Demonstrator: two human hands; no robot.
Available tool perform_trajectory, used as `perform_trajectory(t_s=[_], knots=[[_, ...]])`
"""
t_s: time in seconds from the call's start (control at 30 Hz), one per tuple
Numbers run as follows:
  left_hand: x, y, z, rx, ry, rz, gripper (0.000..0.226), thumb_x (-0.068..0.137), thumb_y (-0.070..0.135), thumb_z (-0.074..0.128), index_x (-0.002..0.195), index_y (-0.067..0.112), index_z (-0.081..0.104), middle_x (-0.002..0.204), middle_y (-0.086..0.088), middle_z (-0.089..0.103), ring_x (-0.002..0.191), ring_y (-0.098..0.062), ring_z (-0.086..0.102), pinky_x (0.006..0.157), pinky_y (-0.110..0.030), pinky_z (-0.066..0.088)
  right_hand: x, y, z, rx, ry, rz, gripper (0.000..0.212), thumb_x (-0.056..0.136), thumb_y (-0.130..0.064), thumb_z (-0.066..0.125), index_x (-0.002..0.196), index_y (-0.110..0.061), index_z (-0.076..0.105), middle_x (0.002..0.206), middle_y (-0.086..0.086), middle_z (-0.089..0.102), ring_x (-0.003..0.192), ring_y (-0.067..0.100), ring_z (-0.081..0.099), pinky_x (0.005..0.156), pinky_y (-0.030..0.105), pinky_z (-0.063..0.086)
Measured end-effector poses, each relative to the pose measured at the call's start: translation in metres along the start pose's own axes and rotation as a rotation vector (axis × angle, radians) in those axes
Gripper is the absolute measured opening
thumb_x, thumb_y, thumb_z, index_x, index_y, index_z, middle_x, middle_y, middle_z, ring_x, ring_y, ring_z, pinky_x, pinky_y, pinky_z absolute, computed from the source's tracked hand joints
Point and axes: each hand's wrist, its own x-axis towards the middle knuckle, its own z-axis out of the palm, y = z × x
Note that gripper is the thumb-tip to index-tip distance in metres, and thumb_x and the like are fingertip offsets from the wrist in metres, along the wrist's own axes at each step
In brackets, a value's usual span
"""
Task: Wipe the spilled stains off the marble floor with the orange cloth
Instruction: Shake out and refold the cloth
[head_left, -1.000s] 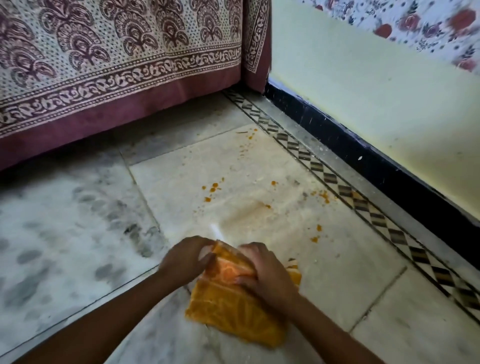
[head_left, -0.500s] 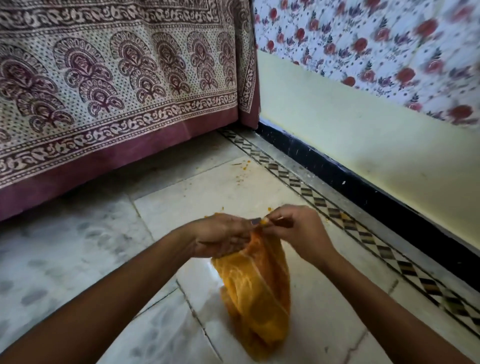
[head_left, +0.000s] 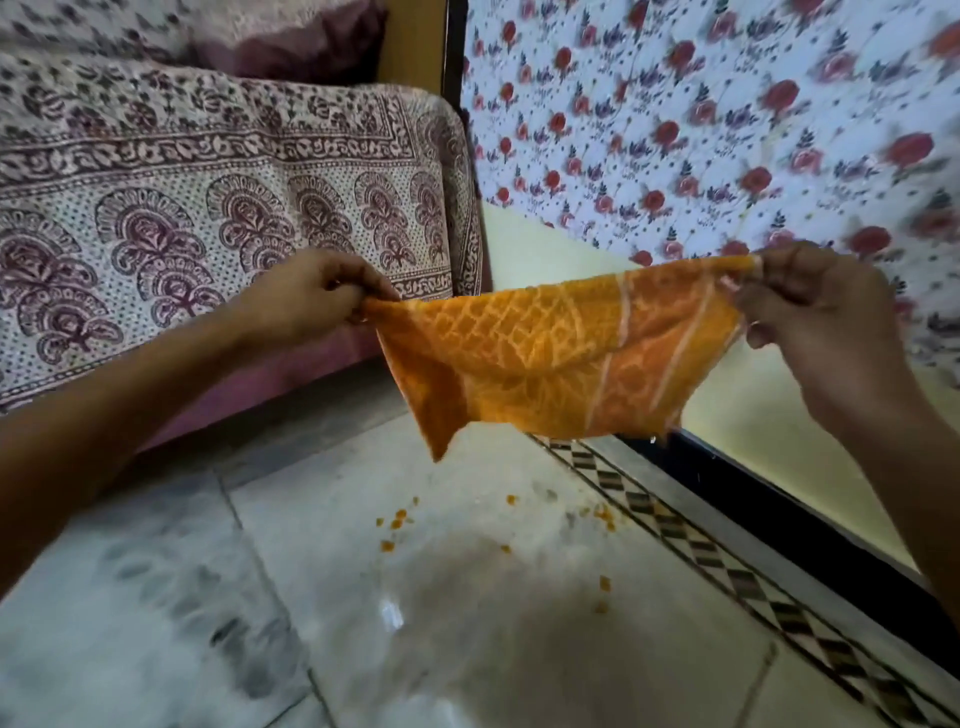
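Observation:
The orange cloth (head_left: 550, 358) with a pale woven pattern hangs spread out in the air, well above the floor. My left hand (head_left: 311, 299) pinches its left top corner and my right hand (head_left: 815, 312) pinches its right top corner. Below the cloth, small orange stains (head_left: 397, 519) dot the pale marble floor (head_left: 467, 623). More orange specks (head_left: 602, 514) lie near the patterned border strip, and a few others (head_left: 603, 583) sit closer to me.
A bed with a maroon printed cover (head_left: 208, 218) fills the left. A wall with rose-print covering (head_left: 701, 130) and a black skirting (head_left: 779, 519) runs along the right. A checkered floor border (head_left: 701, 551) lines the skirting.
Both hands lifted the bunched cloth off the floor, raised it higher and pulled apart, spreading it wide between them. The view tilted up toward the bed and wall.

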Motion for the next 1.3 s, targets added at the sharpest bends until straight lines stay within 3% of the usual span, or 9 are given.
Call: perform_trajectory(t_s=[0.1, 0.17, 0.37, 0.53, 0.67, 0.8, 0.97, 1.07, 1.3], knots=[[-0.004, 0.011, -0.017, 0.493, -0.026, 0.213, 0.050, 0.071, 0.070, 0.056, 0.081, 0.022, 0.067, 0.082, -0.001, 0.057, 0.075, -0.015, 0.053, 0.062, -0.030, 0.045, 0.013, -0.025, -0.013, 0.071, -0.030, 0.001, 0.025, 0.080, -0.013, 0.069, 0.066, -0.034, 0.068, 0.063, -0.017, 0.068, 0.056, 0.000, 0.059, 0.053, 0.015, 0.049], [-0.005, 0.009, -0.021, 0.515, 0.023, 0.301, 0.052, 0.065, 0.073, 0.052, 0.074, 0.025, 0.066, 0.089, -0.003, 0.051, 0.084, -0.018, 0.046, 0.069, -0.032, 0.038, 0.022, -0.026, -0.021, 0.137, -0.039, 0.078, 0.023, 0.080, -0.013, 0.066, 0.064, -0.028, 0.068, 0.060, -0.015, 0.068, 0.053, 0.001, 0.061, 0.053, 0.016, 0.051], [0.012, 0.018, 0.033, -0.182, -0.230, -0.515, 0.024, 0.090, 0.026, 0.057, 0.073, 0.009, 0.058, 0.050, -0.003, 0.053, 0.037, -0.008, 0.051, 0.041, -0.018, 0.046, 0.026, 0.018, 0.032, 0.033, -0.067, 0.516, 0.009, 0.084, -0.003, 0.061, 0.077, -0.008, 0.060, 0.075, 0.011, 0.061, 0.046, 0.012, 0.058, 0.047, 0.022, 0.050], [0.013, 0.050, 0.092, -0.693, -0.344, -0.561, 0.020, 0.094, 0.020, 0.050, 0.078, 0.011, 0.058, 0.054, 0.001, 0.062, 0.046, -0.006, 0.059, 0.049, -0.019, 0.051, -0.033, 0.018, 0.117, 0.093, -0.220, 0.342, 0.021, 0.069, -0.032, 0.071, 0.079, -0.021, 0.057, 0.084, 0.010, 0.067, 0.076, 0.024, 0.063, 0.072, 0.037, 0.051], [0.002, 0.057, 0.096, -0.725, -0.209, -0.426, 0.037, 0.093, 0.038, 0.048, 0.074, 0.012, 0.065, 0.067, 0.002, 0.066, 0.058, -0.006, 0.053, 0.049, -0.015, 0.041, -0.051, 0.020, 0.114, -0.012, -0.255, 0.214, 0.048, 0.058, -0.019, 0.087, 0.095, -0.019, 0.055, 0.088, 0.002, 0.068, 0.078, 0.010, 0.063, 0.071, 0.027, 0.050], [-0.014, 0.021, 0.097, 0.143, 0.179, 0.248, 0.068, 0.054, 0.071, 0.067, 0.105, 0.028, 0.057, 0.108, 0.006, 0.054, 0.103, -0.008, 0.045, 0.091, -0.030, 0.033, -0.041, 0.005, 0.101, 0.068, -0.295, 0.092, 0.030, 0.070, 0.005, 0.075, 0.081, -0.018, 0.059, 0.075, 0.001, 0.066, 0.067, 0.004, 0.059, 0.068, 0.020, 0.049], [-0.014, -0.011, 0.095, 0.353, -0.503, 0.153, 0.035, 0.065, 0.057, 0.072, 0.081, 0.033, 0.052, 0.078, 0.018, 0.055, 0.081, -0.005, 0.051, 0.083, -0.033, 0.032, -0.028, 0.030, 0.078, -0.004, -0.600, 0.185, 0.026, 0.072, 0.008, 0.072, 0.076, -0.015, 0.062, 0.057, -0.009, 0.065, 0.058, 0.002, 0.061, 0.062, 0.020, 0.050], [-0.009, -0.018, 0.105, 0.810, -0.393, 0.172, 0.041, 0.068, 0.064, 0.065, 0.074, 0.028, 0.049, 0.076, 0.009, 0.050, 0.086, -0.014, 0.050, 0.079, -0.034, 0.026, -0.042, 0.064, 0.081, -0.184, -0.592, 0.194, 0.035, 0.068, 0.008, 0.074, 0.066, -0.023, 0.060, 0.051, -0.017, 0.060, 0.053, -0.004, 0.053, 0.061, 0.026, 0.043], [-0.073, -0.022, 0.116, 0.115, -0.238, 0.269, 0.036, 0.071, 0.022, 0.079, 0.081, 0.034, 0.046, 0.082, 0.010, 0.065, 0.077, -0.009, 0.063, 0.073, -0.037, 0.053, -0.089, 0.067, 0.047, -0.129, -0.588, 0.145, 0.037, 0.070, 0.008, 0.072, 0.067, -0.027, 0.061, 0.063, -0.014, 0.062, 0.059, -0.003, 0.055, 0.059, 0.008, 0.042]])
